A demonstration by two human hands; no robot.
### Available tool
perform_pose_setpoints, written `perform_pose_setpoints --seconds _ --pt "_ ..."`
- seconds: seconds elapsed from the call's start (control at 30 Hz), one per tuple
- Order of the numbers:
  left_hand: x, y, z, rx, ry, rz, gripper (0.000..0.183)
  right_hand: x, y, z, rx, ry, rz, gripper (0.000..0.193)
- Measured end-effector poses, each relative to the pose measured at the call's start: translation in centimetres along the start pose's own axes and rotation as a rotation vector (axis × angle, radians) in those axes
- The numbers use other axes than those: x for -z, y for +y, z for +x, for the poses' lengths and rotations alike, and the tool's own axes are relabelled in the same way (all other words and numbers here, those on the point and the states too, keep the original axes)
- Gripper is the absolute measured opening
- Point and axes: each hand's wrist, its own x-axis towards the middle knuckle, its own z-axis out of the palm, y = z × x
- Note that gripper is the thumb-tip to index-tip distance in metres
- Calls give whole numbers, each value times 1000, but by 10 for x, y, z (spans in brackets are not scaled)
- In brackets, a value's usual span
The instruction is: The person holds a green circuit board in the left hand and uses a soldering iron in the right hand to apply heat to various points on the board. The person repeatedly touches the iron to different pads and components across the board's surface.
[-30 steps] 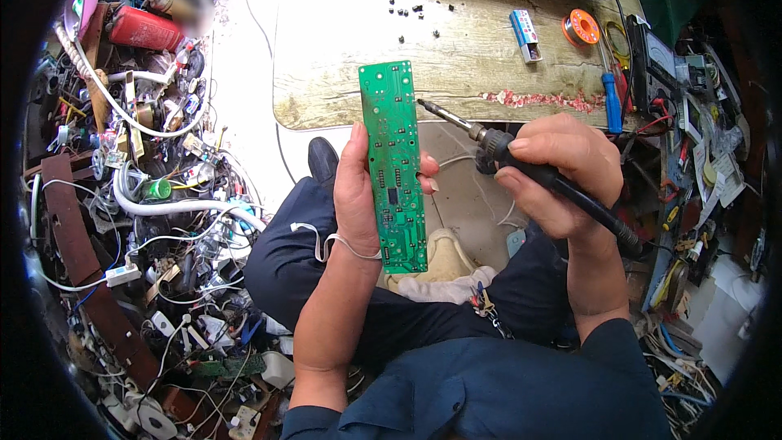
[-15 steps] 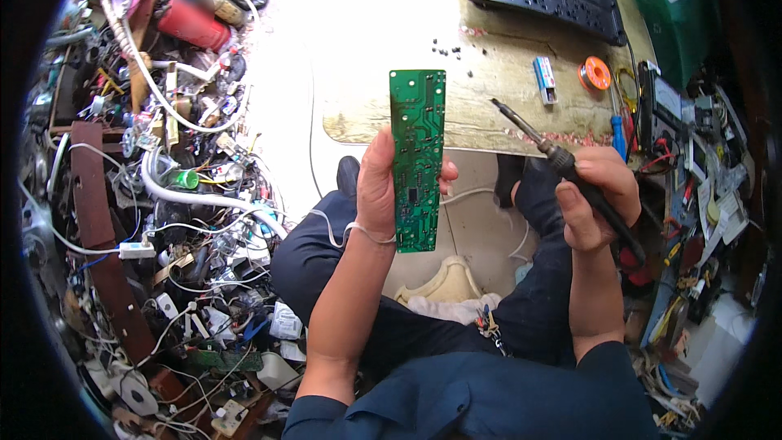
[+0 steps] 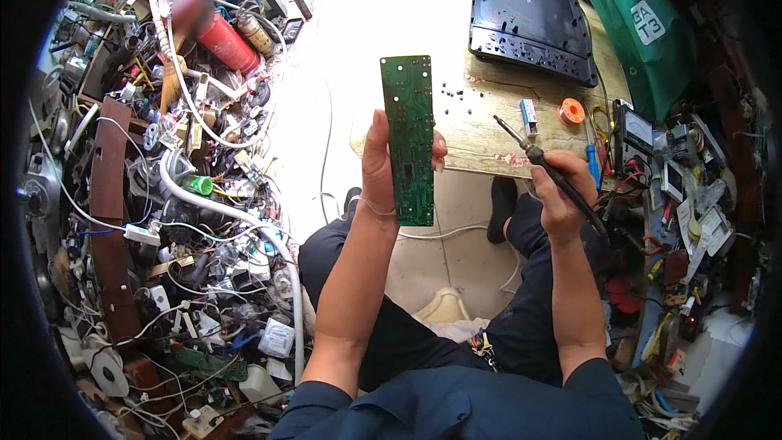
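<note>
My left hand (image 3: 377, 165) grips a long green circuit board (image 3: 410, 138) by its sides, thumb at the left edge and fingertips showing past the right. The board stands lengthwise in front of me, its traced face toward me. In my right hand (image 3: 564, 191) is a soldering iron (image 3: 533, 153), held by its black handle with the metal tip pointing up and left. The tip is apart from the board, to its right. On the wooden table (image 3: 489, 143) beyond lie a solder spool (image 3: 571, 112), a small blue and white box (image 3: 529, 116) and several small black pieces (image 3: 453, 93).
A black plastic panel (image 3: 533, 20) lies on the table's far side, beside a green bag (image 3: 643, 41). A blue screwdriver (image 3: 592, 165) and an analog meter (image 3: 637, 129) are at the right. Heaped cables and parts (image 3: 220, 277) fill the left, near a red cylinder (image 3: 228, 45).
The view has shifted, showing more of the table. The board has tilted and looks darker. My right hand and the soldering iron have moved slightly left; both grips stay the same.
</note>
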Motion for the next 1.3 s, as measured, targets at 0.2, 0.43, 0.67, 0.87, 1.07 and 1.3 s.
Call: perform_pose_setpoints --seconds 0.2,0.43,0.67,0.87,1.07,1.3 --pt "8 4 -14 15 48 -68 60 -8 -6 -1 -52 -5 -17 20" --pt "8 8 -16 -19 23 -31 58 -15 1 -4 -84 -22 15 19" --pt "11 8 -16 6 23 -71 58 -18 0 0 -13 -25 -15 20" --pt "17 -1 -20 67 110 9 57 -15 -2 1 38 10 -35 22" --pt "22 -14 -29 108 207 25 58 -8 -11 -2 37 5 33 27" --pt "20 -24 -38 133 327 129 53 -7 -29 3 154 -155 -1 35"
